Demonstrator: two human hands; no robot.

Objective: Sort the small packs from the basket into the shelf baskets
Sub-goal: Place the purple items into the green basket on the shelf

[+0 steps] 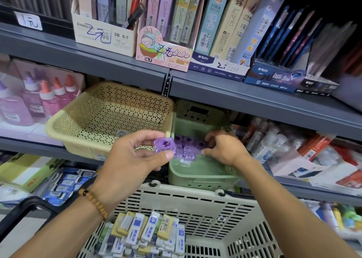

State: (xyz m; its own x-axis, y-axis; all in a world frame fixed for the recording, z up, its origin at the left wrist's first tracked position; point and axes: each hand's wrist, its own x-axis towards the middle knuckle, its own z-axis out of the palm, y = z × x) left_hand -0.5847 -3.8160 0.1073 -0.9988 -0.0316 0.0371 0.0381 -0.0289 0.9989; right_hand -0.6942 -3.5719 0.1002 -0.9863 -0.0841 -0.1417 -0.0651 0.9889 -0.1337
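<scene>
While the left hand point(135, 156) pinches one purple pack point(164, 144) between thumb and fingertips, the right hand point(221, 148) curls its fingers on a row of purple packs point(186, 146) lying in the green shelf basket point(195, 171), just beyond both hands. Each pack looks light, hard and smooth, likely slippery, so a hold across its short sides seems best. Left of the hands sits the cream shelf basket point(78, 124); below them, the carrying basket point(215, 214) holds many white packs point(148, 232). That green basket's near rim stands in the way.
</scene>
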